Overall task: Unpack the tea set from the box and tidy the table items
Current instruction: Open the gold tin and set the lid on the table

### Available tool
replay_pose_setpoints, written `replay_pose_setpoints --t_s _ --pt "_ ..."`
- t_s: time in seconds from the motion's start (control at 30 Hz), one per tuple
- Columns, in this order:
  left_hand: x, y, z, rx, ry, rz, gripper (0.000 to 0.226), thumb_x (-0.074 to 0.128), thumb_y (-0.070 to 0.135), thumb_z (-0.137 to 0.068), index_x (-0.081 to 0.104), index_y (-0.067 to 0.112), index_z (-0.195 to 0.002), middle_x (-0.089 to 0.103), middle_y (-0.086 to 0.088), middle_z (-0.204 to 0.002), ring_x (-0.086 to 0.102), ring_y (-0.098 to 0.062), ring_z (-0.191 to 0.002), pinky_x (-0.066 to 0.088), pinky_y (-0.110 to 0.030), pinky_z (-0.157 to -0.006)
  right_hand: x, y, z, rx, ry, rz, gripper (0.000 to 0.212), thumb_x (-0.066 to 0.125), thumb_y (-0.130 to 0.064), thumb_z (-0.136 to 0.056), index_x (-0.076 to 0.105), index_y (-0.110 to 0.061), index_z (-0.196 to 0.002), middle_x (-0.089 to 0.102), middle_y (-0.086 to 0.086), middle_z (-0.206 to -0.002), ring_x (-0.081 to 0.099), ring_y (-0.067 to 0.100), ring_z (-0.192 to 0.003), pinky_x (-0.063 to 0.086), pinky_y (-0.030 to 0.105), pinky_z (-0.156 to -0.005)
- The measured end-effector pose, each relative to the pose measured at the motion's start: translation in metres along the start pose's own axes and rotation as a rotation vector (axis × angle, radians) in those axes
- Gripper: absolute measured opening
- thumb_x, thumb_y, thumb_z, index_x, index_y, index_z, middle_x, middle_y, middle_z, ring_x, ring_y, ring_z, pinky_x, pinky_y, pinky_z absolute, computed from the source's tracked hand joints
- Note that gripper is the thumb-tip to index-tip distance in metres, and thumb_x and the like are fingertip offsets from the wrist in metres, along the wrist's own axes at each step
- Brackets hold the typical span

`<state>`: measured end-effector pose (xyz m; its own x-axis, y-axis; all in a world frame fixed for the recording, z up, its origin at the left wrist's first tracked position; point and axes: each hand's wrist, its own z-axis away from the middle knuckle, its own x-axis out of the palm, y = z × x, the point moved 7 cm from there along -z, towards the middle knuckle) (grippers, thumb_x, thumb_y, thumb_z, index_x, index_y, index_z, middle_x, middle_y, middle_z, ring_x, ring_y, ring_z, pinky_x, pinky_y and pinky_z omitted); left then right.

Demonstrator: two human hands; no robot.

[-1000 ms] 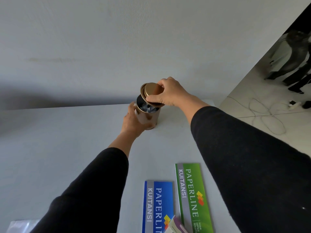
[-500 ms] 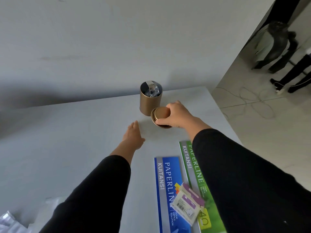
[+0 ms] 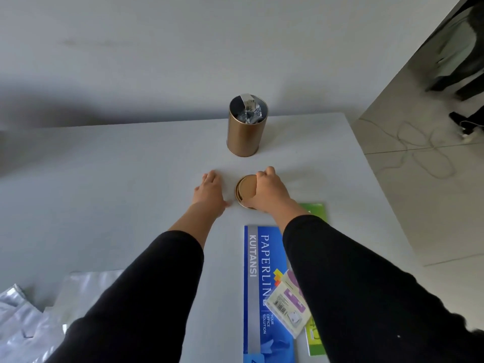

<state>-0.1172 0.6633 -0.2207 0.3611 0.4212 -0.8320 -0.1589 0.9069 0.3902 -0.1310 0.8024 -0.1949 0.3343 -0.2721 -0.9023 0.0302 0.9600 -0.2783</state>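
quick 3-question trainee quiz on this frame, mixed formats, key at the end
1. True or false: the gold canister is closed.
2. Which hand is on the lid? A) left hand B) right hand C) neither
3. Fill in: the blue booklet lies ____ the canister, from the person's view.

Key:
1. False; it stands open with silver foil packaging showing inside.
2. B; the right hand grips the lid on the table, while the left hand lies flat, empty.
3. Nearer than.
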Motion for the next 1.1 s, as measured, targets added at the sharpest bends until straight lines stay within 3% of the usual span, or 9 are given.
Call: replay_pose_setpoints --t_s 0.1,0.33,0.43,0.63,0.83,1.1 --pt "-0.001 0.0 0.001 -0.002 0.005 0.005 0.081 0.067 0.02 -0.087 0.017 0.008 -0.151 0.014 -0.005 -0.157 0.03 -0.027 -0.14 0.029 -0.035 -0.113 0.002 0.0 -0.004 -0.02 0.014 0.034 0.083 0.076 -0.048 -0.072 0.041 -0.005 -0.133 0.038 0.011 -0.132 0.046 0.027 -0.119 0.047 0.038 -0.097" --pt "0.0 0.0 0.004 -0.005 0.019 -0.015 0.084 0.064 0.019 -0.09 0.01 0.01 -0.153 0.005 -0.004 -0.161 0.017 -0.025 -0.147 0.022 -0.034 -0.117 0.004 -0.001 -0.012 -0.011 0.042 0.028 0.081 0.074 -0.047 -0.074 0.04 -0.006 -0.134 0.037 0.01 -0.133 0.041 0.028 -0.122 0.047 0.038 -0.095" --pt "0.0 -0.001 0.005 0.012 0.013 -0.007 0.083 0.061 0.019 -0.091 0.007 0.009 -0.153 0.003 -0.004 -0.161 0.012 -0.024 -0.148 0.02 -0.034 -0.117 0.003 -0.002 -0.009 -0.034 0.015 0.037 0.088 0.073 -0.048 -0.075 0.031 -0.008 -0.141 0.033 0.01 -0.138 0.04 0.029 -0.125 0.045 0.04 -0.098" --pt "-0.01 -0.026 0.017 -0.073 0.064 0.086 0.063 0.04 0.02 -0.102 0.004 0.008 -0.153 -0.004 -0.005 -0.162 -0.003 -0.021 -0.15 0.013 -0.035 -0.12 -0.017 -0.029 0.006 -0.09 0.074 0.02 0.078 0.062 -0.046 -0.081 0.029 -0.013 -0.144 0.034 0.01 -0.141 0.038 0.03 -0.129 0.038 0.041 -0.101" --pt "-0.067 -0.087 0.05 -0.149 0.165 0.101 0.059 0.032 0.017 -0.103 0.001 0.008 -0.153 -0.006 -0.005 -0.162 -0.006 -0.021 -0.15 0.01 -0.038 -0.122 -0.032 -0.093 0.03 -0.128 0.077 -0.134 0.067 0.057 -0.039 -0.087 0.033 -0.01 -0.142 0.034 0.009 -0.142 0.036 0.028 -0.133 0.037 0.038 -0.104" --pt "-0.165 -0.209 0.123 -0.197 0.319 0.096 0.057 0.03 0.018 -0.104 0.003 0.007 -0.153 -0.004 -0.005 -0.162 -0.005 -0.021 -0.15 0.01 -0.038 -0.122 -0.03 -0.238 0.076 -0.196 0.129 -0.197 0.068 0.053 -0.041 -0.088 0.03 -0.011 -0.145 0.031 0.008 -0.145 0.038 0.026 -0.132 0.037 0.036 -0.105"
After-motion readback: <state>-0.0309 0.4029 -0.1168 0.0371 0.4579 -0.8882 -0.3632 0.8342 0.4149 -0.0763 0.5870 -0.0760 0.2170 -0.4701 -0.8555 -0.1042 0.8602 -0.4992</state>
